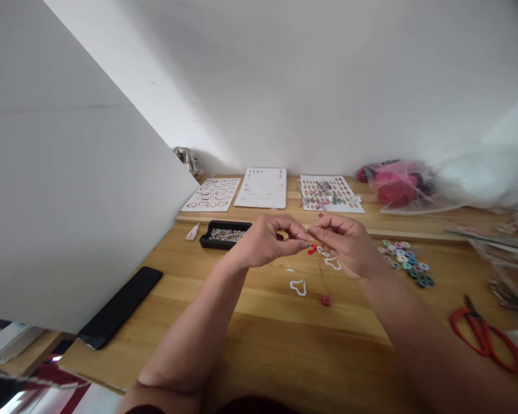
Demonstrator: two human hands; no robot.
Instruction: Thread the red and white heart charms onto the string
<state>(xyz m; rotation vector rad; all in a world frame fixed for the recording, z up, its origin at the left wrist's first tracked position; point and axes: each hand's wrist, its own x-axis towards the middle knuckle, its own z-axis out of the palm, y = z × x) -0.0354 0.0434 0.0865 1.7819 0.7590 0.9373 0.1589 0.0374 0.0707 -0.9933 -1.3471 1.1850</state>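
Note:
My left hand (278, 238) is closed in a pinch, its thumb and forefinger on a small red piece (312, 249) whose exact kind I cannot make out. Close beside it, my right hand (347, 244) pinches a thin thread, the fingertips of both hands almost touching. Below the right fingers the red thread (323, 276) hangs down to a small red bobbin (326, 300) on the table. White cut-out outline shapes (298, 287) lie under the hands, and another white outline (332, 263) is partly behind my right hand.
On the wooden table (259, 345) are a black tray of beads (220, 234), a glue bottle (192, 232), a black phone (121, 307), several coloured thread bobbins (410, 260) and red-handled scissors (486, 336). Printed sheets (261, 188) rest on the raised back ledge, near plastic bags (397, 187).

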